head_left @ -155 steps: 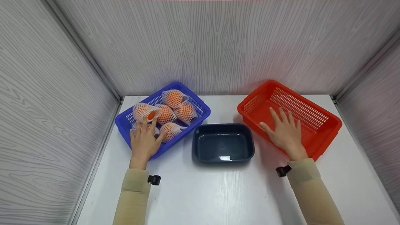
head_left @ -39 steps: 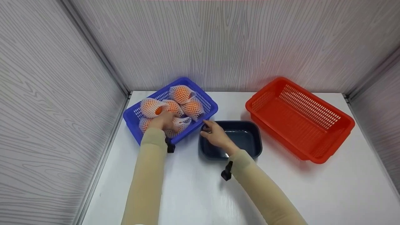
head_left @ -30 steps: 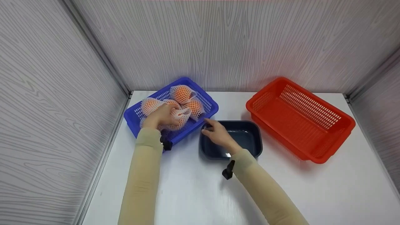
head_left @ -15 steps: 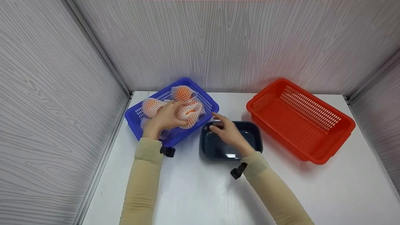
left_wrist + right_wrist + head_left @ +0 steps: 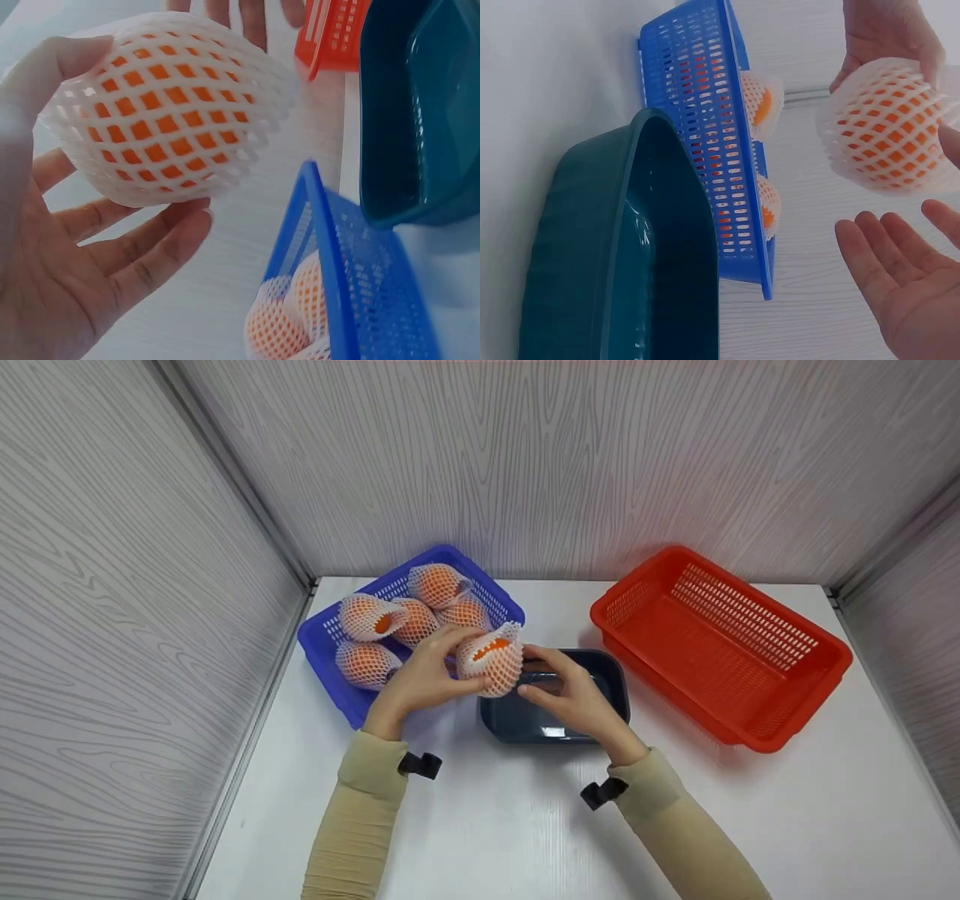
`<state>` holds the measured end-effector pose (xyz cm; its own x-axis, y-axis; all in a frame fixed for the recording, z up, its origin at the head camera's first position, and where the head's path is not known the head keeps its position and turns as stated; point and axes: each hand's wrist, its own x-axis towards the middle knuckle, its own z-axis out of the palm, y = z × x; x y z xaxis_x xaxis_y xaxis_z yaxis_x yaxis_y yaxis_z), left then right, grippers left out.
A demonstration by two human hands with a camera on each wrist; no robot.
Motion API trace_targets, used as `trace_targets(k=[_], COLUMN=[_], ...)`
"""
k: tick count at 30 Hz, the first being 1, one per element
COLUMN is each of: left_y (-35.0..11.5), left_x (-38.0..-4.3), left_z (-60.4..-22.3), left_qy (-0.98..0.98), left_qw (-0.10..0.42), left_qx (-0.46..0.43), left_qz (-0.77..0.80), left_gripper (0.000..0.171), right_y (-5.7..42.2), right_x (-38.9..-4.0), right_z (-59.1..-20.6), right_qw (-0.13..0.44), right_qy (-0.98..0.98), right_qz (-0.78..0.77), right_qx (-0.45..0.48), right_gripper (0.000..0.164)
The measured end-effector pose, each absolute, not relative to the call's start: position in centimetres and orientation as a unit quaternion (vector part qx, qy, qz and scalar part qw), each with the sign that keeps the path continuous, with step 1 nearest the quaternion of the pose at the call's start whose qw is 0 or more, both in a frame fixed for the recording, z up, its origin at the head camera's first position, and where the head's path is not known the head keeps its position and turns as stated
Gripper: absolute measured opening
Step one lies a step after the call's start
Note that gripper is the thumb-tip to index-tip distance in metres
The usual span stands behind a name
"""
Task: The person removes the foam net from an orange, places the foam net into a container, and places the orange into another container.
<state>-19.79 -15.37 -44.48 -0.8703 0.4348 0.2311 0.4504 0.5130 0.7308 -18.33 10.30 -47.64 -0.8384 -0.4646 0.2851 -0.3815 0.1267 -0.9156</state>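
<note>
My left hand grips an orange wrapped in a white foam net, raised between the blue basket and the dark teal tub. In the left wrist view, thumb and fingers curl round the netted orange. My right hand is just to its right, over the tub. The right wrist view shows this hand with fingers extended below the fruit, a gap between them. Several more netted oranges lie in the blue basket.
A red basket with slotted sides stands on the right of the white table, holding nothing. A grey wood-patterned panel closes off the back, and similar panels rise at both sides.
The left hand reached into the blue basket, took a netted orange from its front and lifted it rightward. The right hand moved from the red basket to beside that orange.
</note>
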Motion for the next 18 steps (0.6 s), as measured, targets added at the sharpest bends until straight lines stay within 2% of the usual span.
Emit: trace_targets(k=[5, 10, 13, 18], left_y=[-13.8, -12.2, -11.5, -11.1], left_x=[-18.8, -17.7, -16.9, -15.8], left_z=[-45.0, -45.8, -46.5, -48.0], left_qy=[-0.854, -0.861, -0.865, -0.847], left_qw=[0.026, 0.032, 0.011, -0.048], left_qx=[-0.268, -0.259, -0.257, -0.271], left_qz=[-0.446, -0.438, -0.43, -0.454], left_gripper=[0.064, 0.071, 0.078, 0.084], right_y=[10.7, 11.4, 12.0, 13.7], right_x=[-16.4, -15.3, -15.2, -15.1], right_z=[-45.4, -45.0, -46.7, -50.1], right_qw=[0.014, 0.012, 0.018, 0.045], right_qy=[0.747, 0.76, 0.777, 0.785], right_qz=[-0.599, -0.589, -0.577, -0.573], right_qx=[-0.287, -0.274, -0.252, -0.23], right_gripper=[0.055, 0.065, 0.072, 0.073])
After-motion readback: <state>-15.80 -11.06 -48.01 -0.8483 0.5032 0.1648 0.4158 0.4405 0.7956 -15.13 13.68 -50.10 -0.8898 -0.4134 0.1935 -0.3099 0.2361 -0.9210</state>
